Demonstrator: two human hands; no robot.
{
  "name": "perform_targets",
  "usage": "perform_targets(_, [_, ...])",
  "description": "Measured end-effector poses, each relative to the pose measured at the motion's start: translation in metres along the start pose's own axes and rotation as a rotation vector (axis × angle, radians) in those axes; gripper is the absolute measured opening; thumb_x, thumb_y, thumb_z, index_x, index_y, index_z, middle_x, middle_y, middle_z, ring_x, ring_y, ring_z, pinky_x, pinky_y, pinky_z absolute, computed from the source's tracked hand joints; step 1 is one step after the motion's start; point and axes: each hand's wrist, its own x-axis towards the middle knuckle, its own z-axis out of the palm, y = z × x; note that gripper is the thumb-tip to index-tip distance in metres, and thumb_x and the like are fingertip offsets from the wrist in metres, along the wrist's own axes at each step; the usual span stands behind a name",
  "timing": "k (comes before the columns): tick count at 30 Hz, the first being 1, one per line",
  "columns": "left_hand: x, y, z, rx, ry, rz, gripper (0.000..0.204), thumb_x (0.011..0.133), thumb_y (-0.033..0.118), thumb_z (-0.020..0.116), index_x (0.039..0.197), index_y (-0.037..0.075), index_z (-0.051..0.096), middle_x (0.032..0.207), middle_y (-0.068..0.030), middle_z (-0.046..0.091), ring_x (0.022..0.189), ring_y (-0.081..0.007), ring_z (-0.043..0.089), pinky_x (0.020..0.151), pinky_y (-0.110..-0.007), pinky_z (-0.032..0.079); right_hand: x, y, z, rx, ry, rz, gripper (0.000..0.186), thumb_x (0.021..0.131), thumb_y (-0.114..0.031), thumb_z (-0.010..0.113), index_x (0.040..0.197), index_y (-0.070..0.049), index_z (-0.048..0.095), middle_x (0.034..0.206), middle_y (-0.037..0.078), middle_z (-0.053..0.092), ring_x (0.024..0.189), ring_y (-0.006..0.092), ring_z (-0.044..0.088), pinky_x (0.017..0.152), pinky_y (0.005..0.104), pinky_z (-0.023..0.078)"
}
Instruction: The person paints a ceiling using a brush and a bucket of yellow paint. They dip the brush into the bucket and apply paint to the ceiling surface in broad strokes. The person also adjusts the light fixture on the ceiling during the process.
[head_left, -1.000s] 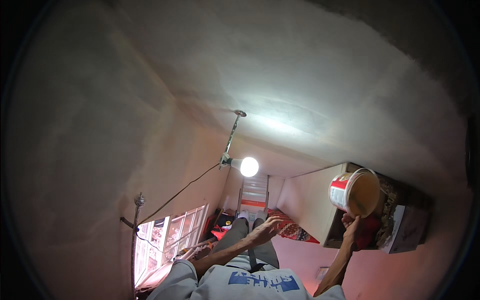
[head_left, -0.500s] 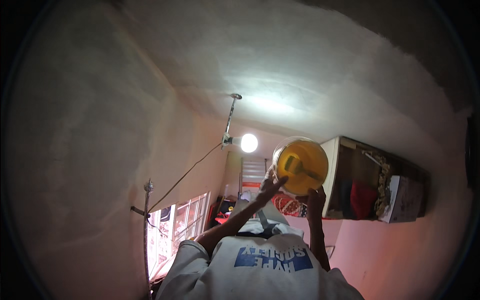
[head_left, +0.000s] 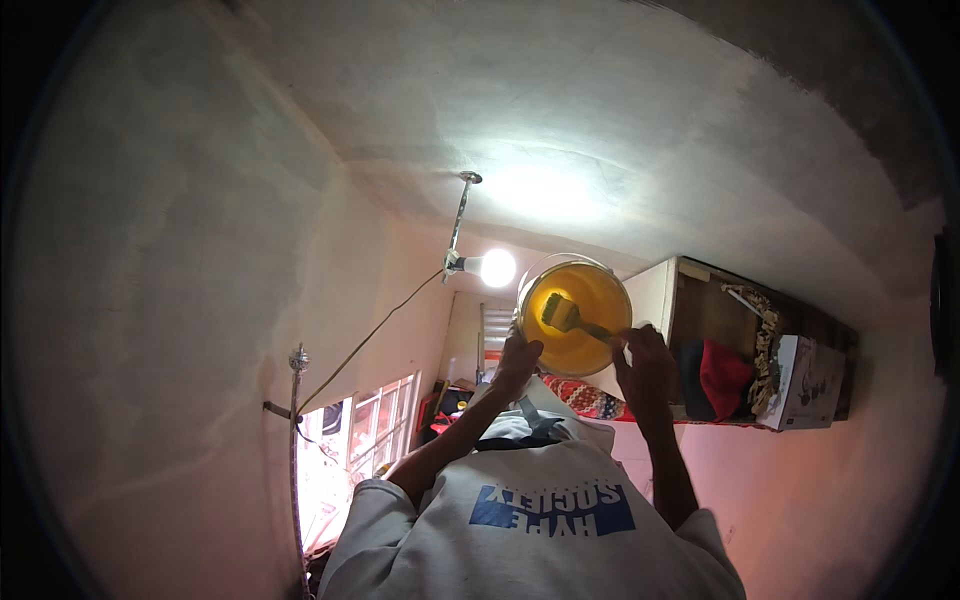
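Note:
A yellow-lined round bucket (head_left: 598,295) with a thin wire handle is raised in front of me, its open mouth facing the view. My left hand (head_left: 518,358) is closed on the bucket's left lower rim, with the thumb over the edge. Across the mouth lies a paintbrush (head_left: 565,315), bristles toward the upper left and handle toward the lower right. The fingers of my right hand (head_left: 646,365) are closed around the end of that handle, at the bucket's right side. How much liquid the bucket holds I cannot tell.
A lit bulb (head_left: 498,267) hangs from a rod just left of the bucket, its cable (head_left: 375,342) running down left. On the right, an open cabinet (head_left: 735,275) holds a red and black cloth item (head_left: 725,380) and a white box (head_left: 803,382). A barred window (head_left: 380,430) is at lower left.
The bucket has shifted left and slightly up. My right hand has moved from the bucket's lower edge to the paintbrush handle, and the brush has moved up and left with the bucket.

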Motion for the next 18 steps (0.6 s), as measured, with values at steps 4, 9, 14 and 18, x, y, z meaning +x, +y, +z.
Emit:
perform_targets(4, [0.005, -0.015, -0.008, 0.114, -0.002, 0.021, 0.048, 0.077, 0.006, 0.051, 0.124, -0.001, 0.042, 0.101, -0.0124, 0.058, 0.078, -0.0180, 0.062, 0.058, -0.030, 0.054, 0.038, 0.001, 0.033, -0.363, -0.216, -0.456, 0.023, 0.077, -0.019, 0.070, 0.097, -0.010, 0.064, 0.081, 0.005, 0.060, 0.093, 0.0248, 0.057, 0.075, 0.0431, 0.046])
perform_targets(9, [-0.002, -0.008, -0.008, 0.128, 0.043, 0.084, 0.050, 0.076, 0.007, 0.052, 0.124, -0.002, 0.042, 0.103, -0.0146, 0.057, 0.084, -0.0199, 0.062, 0.061, -0.031, 0.056, 0.052, 0.010, 0.061, -0.579, -0.482, -0.523, 0.026, 0.074, -0.018, 0.069, 0.099, -0.011, 0.064, 0.083, 0.007, 0.061, 0.090, 0.0257, 0.059, 0.076, 0.0424, 0.048])
perform_targets(14, [-0.002, 0.005, -0.006, 0.111, 0.033, 0.068, 0.049, 0.077, 0.007, 0.050, 0.124, -0.002, 0.041, 0.103, -0.0151, 0.058, 0.088, -0.0227, 0.063, 0.065, -0.032, 0.058, 0.074, -0.019, 0.041, -0.048, -0.390, -0.345, 0.022, 0.080, -0.021, 0.069, 0.098, -0.008, 0.063, 0.086, 0.011, 0.064, 0.085, 0.0259, 0.065, 0.077, 0.0401, 0.051])
perform_targets(18, [-0.001, 0.005, -0.005, 0.115, 0.037, 0.026, 0.049, 0.078, 0.006, 0.049, 0.126, -0.002, 0.041, 0.103, -0.0143, 0.058, 0.084, -0.0204, 0.064, 0.061, -0.031, 0.058, 0.078, -0.006, 0.078, 0.423, -0.366, -0.127, 0.025, 0.082, -0.024, 0.070, 0.098, -0.006, 0.063, 0.088, 0.011, 0.066, 0.082, 0.0257, 0.067, 0.073, 0.0370, 0.052])
